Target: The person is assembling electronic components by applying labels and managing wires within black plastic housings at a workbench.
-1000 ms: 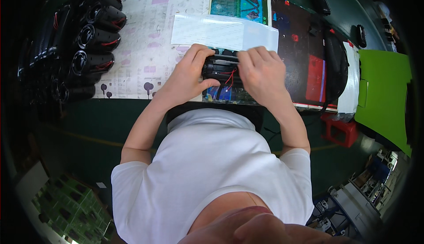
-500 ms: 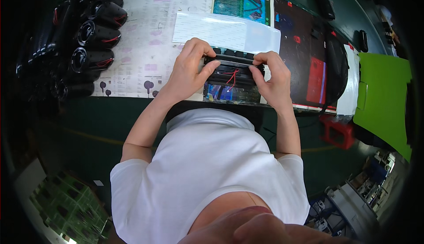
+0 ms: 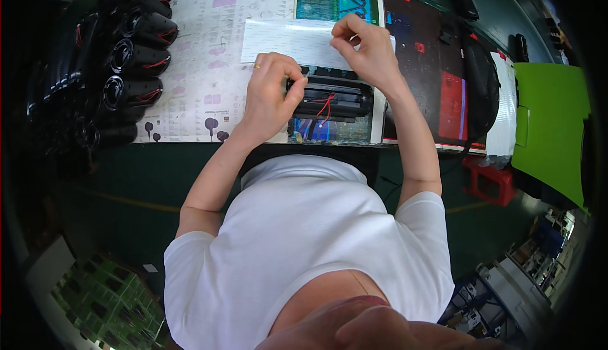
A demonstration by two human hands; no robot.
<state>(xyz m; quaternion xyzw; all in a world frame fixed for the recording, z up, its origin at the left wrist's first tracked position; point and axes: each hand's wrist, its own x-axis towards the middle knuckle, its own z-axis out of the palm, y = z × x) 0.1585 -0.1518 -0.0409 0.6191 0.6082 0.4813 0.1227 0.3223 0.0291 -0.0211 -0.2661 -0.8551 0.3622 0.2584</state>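
A long black plastic housing (image 3: 342, 99) lies in front of me at the table's near edge, with thin red wires (image 3: 326, 106) looped on top. My left hand (image 3: 269, 93) is closed at the housing's left end, thumb and forefinger pinched at its upper corner. Beyond the housing, my right hand (image 3: 370, 49) is raised over the right part of a white sheet (image 3: 285, 40). Its thumb and forefinger are bent close together. Whatever is between them, if anything, is too small to make out.
Several glossy black cylindrical housings (image 3: 133, 92) with red wires are stacked at the left. A dark panel (image 3: 415, 65) and a black bag-like object (image 3: 479, 90) lie to the right. Farther right are a green chair back (image 3: 551, 128) and a red stool (image 3: 491, 182).
My right hand has left the housing's right end and moved up and away over the white sheet. My left hand has stayed at the left end.
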